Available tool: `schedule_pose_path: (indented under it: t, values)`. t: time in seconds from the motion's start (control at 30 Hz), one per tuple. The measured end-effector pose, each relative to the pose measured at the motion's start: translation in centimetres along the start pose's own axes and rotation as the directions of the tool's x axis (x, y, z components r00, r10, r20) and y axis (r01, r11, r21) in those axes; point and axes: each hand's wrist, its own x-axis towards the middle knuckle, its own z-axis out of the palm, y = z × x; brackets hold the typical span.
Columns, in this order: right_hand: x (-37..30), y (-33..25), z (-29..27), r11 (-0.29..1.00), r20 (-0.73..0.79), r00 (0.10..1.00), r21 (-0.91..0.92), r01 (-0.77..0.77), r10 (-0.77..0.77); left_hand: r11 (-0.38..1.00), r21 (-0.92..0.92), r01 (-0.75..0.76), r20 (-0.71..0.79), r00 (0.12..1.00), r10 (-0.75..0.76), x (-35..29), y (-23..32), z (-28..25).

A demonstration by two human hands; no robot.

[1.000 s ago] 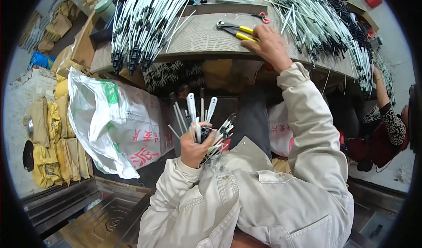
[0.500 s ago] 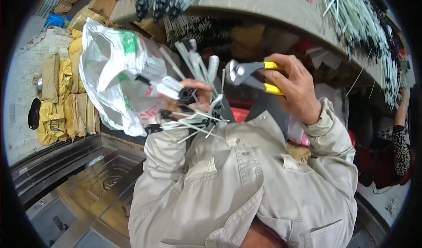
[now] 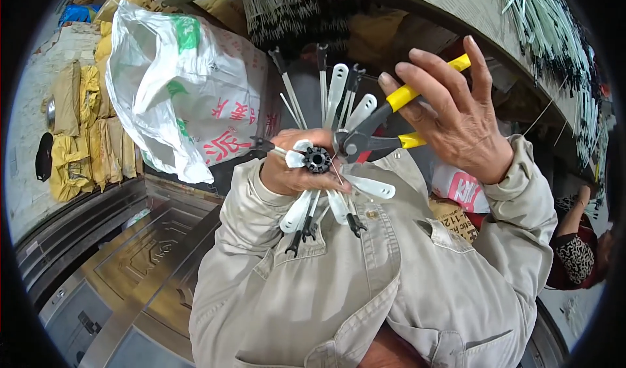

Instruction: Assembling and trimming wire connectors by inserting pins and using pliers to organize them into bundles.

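Observation:
My left hand [image 3: 282, 175] is closed around a spoked frame with a round black hub [image 3: 317, 160] facing up. White paddle-shaped arms [image 3: 373, 187] and thin rods with black forked tips [image 3: 357, 224] fan out on all sides of it. A thin wire runs beside the hub. In my right hand [image 3: 460, 123] are end-cutting pliers [image 3: 373, 121] with yellow grips, their handles apart. My fingers are spread, with one handle lying between them and the other under the palm. The pliers' head is at the hub's right edge; whether the jaws grip the wire, I cannot tell.
A white woven sack [image 3: 215, 74] with pink and green print stands open to the left. Across the far side runs a bench [image 3: 417, 2] with bundles of pale rods [image 3: 554, 35] on it. Yellow packages [image 3: 91, 153] lie far left. Another person's arm [image 3: 574, 218] shows at right.
The frame has turned so its hub faces up, with the arms fanned out. The pliers have come down and left to the hub, and my right fingers have spread.

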Motion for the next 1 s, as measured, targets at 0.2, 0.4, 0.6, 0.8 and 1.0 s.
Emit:
schedule_pose_path:
  t: [0.2, 0.4, 0.6, 0.8, 1.0]
  values:
    - [0.7, 1.7, -1.0, 0.954, 0.016, 0.956, 0.071, 0.290, -0.292, 0.995, -0.057, -0.079, -0.004, 0.997, 0.079, -0.3, -0.9, 0.3]
    - [3.1, 5.3, 1.8, 0.772, -0.138, 0.790, 0.168, 0.612, -0.597, 0.999, -0.049, -0.023, 0.181, 0.983, 0.032, -0.1, -0.2, -0.1]
    - [2.8, 2.0, 2.2, 0.938, -0.237, 0.908, -0.077, 0.337, -0.345, 0.945, -0.055, 0.322, 0.056, 0.946, -0.319, -1.5, 0.5, -0.5]
    - [-1.2, -2.8, 3.6, 0.979, -0.336, 0.941, -0.201, -0.021, -0.049, 0.944, -0.266, 0.194, -0.056, 0.975, -0.215, -2.0, 0.3, 0.1]
    - [-3.1, -4.7, 2.8, 0.984, -0.195, 0.980, 0.177, -0.009, 0.044, 0.928, -0.262, 0.264, -0.032, 0.959, -0.282, -2.0, 0.9, 0.3]
